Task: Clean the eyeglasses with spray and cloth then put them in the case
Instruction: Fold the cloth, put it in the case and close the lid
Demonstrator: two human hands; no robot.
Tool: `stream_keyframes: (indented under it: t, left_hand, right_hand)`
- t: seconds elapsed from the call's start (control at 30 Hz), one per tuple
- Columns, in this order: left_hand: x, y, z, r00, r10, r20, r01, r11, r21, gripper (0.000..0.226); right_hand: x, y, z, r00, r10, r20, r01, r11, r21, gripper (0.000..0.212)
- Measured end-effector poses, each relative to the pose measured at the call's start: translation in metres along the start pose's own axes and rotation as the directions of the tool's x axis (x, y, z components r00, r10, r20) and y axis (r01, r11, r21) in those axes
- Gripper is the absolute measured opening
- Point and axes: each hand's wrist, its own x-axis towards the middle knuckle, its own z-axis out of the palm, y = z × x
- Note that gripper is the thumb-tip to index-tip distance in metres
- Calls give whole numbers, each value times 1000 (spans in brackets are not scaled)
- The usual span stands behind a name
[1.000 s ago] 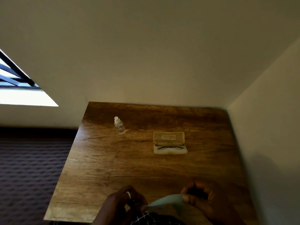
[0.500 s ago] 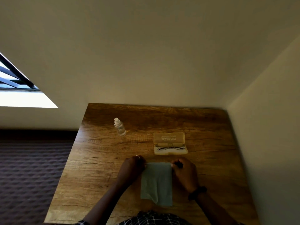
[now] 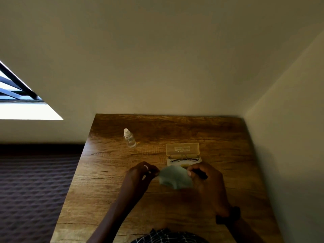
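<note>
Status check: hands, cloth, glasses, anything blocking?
Left hand and right hand both pinch the cloth, held above the table. Glasses lie in the open case, spray bottle untouched. Nothing in the way.

Left hand and right hand raised, each grip seemingly pinched shut.

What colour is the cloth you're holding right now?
Pale grey-green, plain with no pattern; the cloth shows in the head view, held between left hand and right hand.
</note>
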Motion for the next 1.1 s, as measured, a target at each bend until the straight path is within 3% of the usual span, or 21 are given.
stream_keyframes:
  t: [0.07, 0.17, 0.37, 0.5, 0.73, 0.9, 1.1]
  left_hand:
    - [-14, 13, -14, 998, 55, 7, -56, 998, 10, 16]
    - [-40, 22, -26, 998, 34, 50, -35, 999, 17, 19]
    - [-69, 24, -30, 988, 38, 149, -33, 999, -39, 17]
    - [-65, 10, -20, 993, -50, 107, 54, 998, -39, 31]
    - [-9, -25, 14, 989, -83, 123, 72, 994, 86, 13]
    - [11, -34, 25, 993, -42, 114, 28, 992, 120, 13]
    - [4, -39, 29, 1000, -19, 1, 19, 996, 85, 10]
  right_hand:
    - [-7, -11, -19, 989, 31, 144, -29, 999, -18, 21]
    - [-23, -17, -40, 909, 174, 379, -145, 984, -104, 27]
    - [-44, -18, -52, 882, 226, 414, -216, 974, -72, 19]
    - [-38, -5, -36, 888, 292, 354, -280, 956, -87, 13]
    - [-4, 41, 14, 903, 406, 139, -403, 914, -52, 11]
    - [4, 57, 32, 935, 353, -5, -353, 933, -64, 14]
    - [-3, 63, 36, 954, 280, -106, -285, 958, -29, 23]
